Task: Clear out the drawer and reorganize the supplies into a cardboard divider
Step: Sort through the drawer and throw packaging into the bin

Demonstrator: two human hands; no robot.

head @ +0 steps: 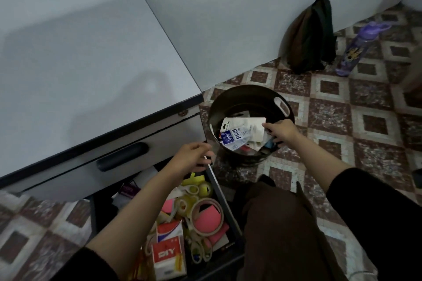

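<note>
The lower drawer (225,194) stands pulled out, crammed with tape rolls (206,215), pink sticky notes, scissors and a red-and-white DIY packet (167,255). My left hand (194,155) hovers over the drawer's far right corner, fingers curled round something thin and white that I cannot make out. To the right on the floor sits a dark round bucket (230,96) holding packaged supplies. My right hand (279,131) reaches over its rim and grips a flat white stationery pack (245,129) lying on top of the pile.
A grey desk (91,64) with a shut upper drawer (121,155) fills the left. A dark backpack (308,36) leans on the wall beside a purple water bottle (356,50). My brown-trousered knee (274,223) sits just right of the open drawer on patterned tile floor.
</note>
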